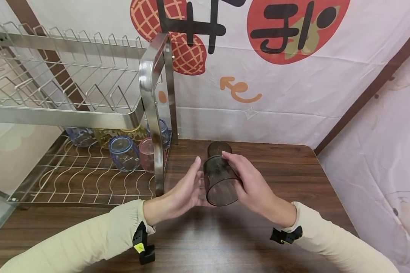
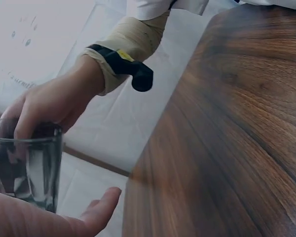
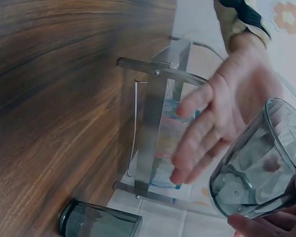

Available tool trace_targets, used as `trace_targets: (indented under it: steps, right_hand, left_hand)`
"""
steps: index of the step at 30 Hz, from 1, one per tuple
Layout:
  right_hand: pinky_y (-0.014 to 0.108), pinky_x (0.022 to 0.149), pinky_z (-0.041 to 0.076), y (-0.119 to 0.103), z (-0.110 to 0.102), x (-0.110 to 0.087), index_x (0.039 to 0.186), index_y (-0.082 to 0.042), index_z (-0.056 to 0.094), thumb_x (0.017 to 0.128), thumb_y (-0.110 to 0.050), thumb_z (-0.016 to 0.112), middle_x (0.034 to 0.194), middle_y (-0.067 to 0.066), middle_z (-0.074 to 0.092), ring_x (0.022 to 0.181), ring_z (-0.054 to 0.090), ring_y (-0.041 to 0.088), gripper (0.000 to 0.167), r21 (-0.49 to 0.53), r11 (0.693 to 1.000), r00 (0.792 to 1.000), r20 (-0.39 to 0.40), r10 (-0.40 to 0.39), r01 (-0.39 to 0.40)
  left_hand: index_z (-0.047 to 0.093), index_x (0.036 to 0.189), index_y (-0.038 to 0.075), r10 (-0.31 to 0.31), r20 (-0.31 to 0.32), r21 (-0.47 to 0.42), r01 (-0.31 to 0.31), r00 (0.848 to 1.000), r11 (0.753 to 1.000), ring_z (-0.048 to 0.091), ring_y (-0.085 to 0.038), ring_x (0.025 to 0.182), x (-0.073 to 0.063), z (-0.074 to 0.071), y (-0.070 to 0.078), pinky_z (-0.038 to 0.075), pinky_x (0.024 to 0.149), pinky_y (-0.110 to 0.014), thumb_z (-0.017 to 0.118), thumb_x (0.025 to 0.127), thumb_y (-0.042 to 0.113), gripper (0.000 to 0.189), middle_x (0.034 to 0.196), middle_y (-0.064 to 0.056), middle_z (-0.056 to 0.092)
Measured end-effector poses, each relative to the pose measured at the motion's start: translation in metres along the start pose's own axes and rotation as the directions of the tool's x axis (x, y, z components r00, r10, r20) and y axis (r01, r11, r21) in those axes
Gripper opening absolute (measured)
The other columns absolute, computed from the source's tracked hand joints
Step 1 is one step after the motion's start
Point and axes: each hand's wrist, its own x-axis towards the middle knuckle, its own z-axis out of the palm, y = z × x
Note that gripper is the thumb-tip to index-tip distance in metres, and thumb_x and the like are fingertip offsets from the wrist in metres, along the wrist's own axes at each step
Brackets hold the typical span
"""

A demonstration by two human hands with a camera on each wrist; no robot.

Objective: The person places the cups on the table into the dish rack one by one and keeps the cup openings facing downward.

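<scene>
A dark, see-through drinking glass (image 1: pixel 220 176) is tilted above the table, its wide mouth towards me. My right hand (image 1: pixel 254 185) grips its right side, fingers and thumb around the wall; the right wrist view shows the same glass (image 3: pixel 256 165) with fingertips at its lower edge. Close along its left side is my left hand (image 1: pixel 186 191), palm turned to the glass and fingers extended. In the right wrist view the left hand (image 3: pixel 232 106) holds nothing. Behind the held glass, a second dark glass (image 1: pixel 219 148) stands on the table, partly hidden.
To the left stands a two-tier metal dish rack (image 1: pixel 152 94). Its lower shelf carries several coloured glasses, including a blue one (image 1: pixel 123 153) and a pink one (image 1: pixel 147 154). Printed cloth (image 1: pixel 276 102) hangs behind the wooden table (image 1: pixel 280 163) and along its right side.
</scene>
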Motion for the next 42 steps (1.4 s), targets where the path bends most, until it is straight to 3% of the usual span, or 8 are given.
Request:
trace_targets:
  steps: [5,8,12,20,28,32,38,42]
  right_hand:
    - [0.042,0.106,0.047,-0.001,0.006,-0.002,0.148,0.002,0.042,0.076,0.015,0.055,0.137,0.018,0.055,0.125,0.055,0.031,0.074,-0.116,0.988,0.994,0.000,-0.107,0.107]
    - [0.042,0.107,0.047,-0.001,0.011,-0.004,0.147,0.003,0.042,0.076,0.014,0.058,0.139,0.019,0.054,0.127,0.054,0.032,0.074,-0.164,0.975,0.988,0.006,-0.152,0.151]
    - [0.041,0.106,0.048,-0.001,0.016,-0.006,0.146,0.004,0.043,0.076,0.013,0.057,0.139,0.019,0.054,0.128,0.054,0.032,0.072,-0.197,0.960,0.979,0.006,-0.201,0.199]
    - [0.035,0.115,0.039,0.000,0.020,-0.010,0.144,0.009,0.042,0.079,0.007,0.057,0.140,0.022,0.053,0.127,0.054,0.034,0.067,-0.158,0.967,0.977,-0.035,-0.209,0.201]
    - [0.033,0.116,0.037,0.000,0.022,-0.011,0.145,0.010,0.039,0.069,0.002,0.071,0.142,0.024,0.050,0.127,0.052,0.035,0.083,-0.122,0.972,0.978,-0.038,-0.206,0.200]
    - [0.035,0.116,0.037,0.002,0.024,-0.011,0.145,0.010,0.038,0.073,-0.007,0.073,0.143,0.025,0.049,0.131,0.050,0.035,0.082,-0.086,0.970,0.972,-0.039,-0.231,0.227]
    - [0.038,0.115,0.039,0.003,0.026,-0.008,0.144,0.012,0.038,0.093,-0.034,0.069,0.141,0.029,0.050,0.132,0.050,0.036,0.075,-0.041,0.957,0.955,-0.057,-0.289,0.287]
    - [0.038,0.116,0.038,0.004,0.025,-0.007,0.143,0.013,0.038,0.094,-0.042,0.069,0.142,0.030,0.048,0.134,0.048,0.036,0.080,-0.012,0.948,0.946,-0.065,-0.319,0.319]
  left_hand:
    - [0.035,0.148,0.001,0.006,0.030,-0.026,-0.006,1.000,1.000,0.065,-0.023,0.107,0.000,0.001,0.003,0.055,0.093,-0.045,0.017,0.098,0.077,0.093,0.125,-0.013,0.060]
    - [0.035,0.150,0.004,0.025,0.055,-0.044,-0.023,0.998,0.999,0.064,-0.023,0.110,-0.001,0.001,0.003,0.056,0.090,-0.045,0.019,0.099,0.076,0.090,0.131,-0.013,0.059]
    - [0.036,0.151,0.007,0.032,0.030,-0.046,-0.031,0.999,0.998,0.064,-0.021,0.111,-0.001,0.003,0.002,0.056,0.090,-0.043,0.027,0.102,0.071,0.081,0.131,-0.012,0.059]
    - [0.039,0.147,0.001,0.055,-0.020,-0.017,-0.055,0.998,0.998,0.067,-0.018,0.102,0.000,0.005,-0.003,0.056,0.090,-0.040,0.042,0.106,0.053,0.066,0.117,-0.007,0.066]
    - [0.040,0.146,0.002,0.098,-0.048,-0.014,-0.099,0.994,0.995,0.067,-0.019,0.104,0.003,0.004,-0.006,0.056,0.090,-0.036,0.050,0.106,0.043,0.058,0.119,-0.008,0.067]
    - [0.042,0.144,0.002,0.104,-0.082,0.006,-0.104,0.991,0.995,0.067,-0.019,0.103,0.003,0.003,-0.005,0.056,0.088,-0.035,0.052,0.105,0.041,0.056,0.119,-0.009,0.066]
    - [0.044,0.143,0.001,0.117,-0.104,0.025,-0.115,0.988,0.993,0.067,-0.018,0.101,0.002,0.001,-0.005,0.056,0.085,-0.032,0.056,0.104,0.040,0.056,0.117,-0.009,0.066]
    - [0.046,0.140,0.000,0.147,-0.088,0.013,-0.146,0.985,0.989,0.068,-0.018,0.099,0.002,0.001,-0.004,0.057,0.084,-0.031,0.057,0.104,0.038,0.054,0.112,-0.006,0.068]
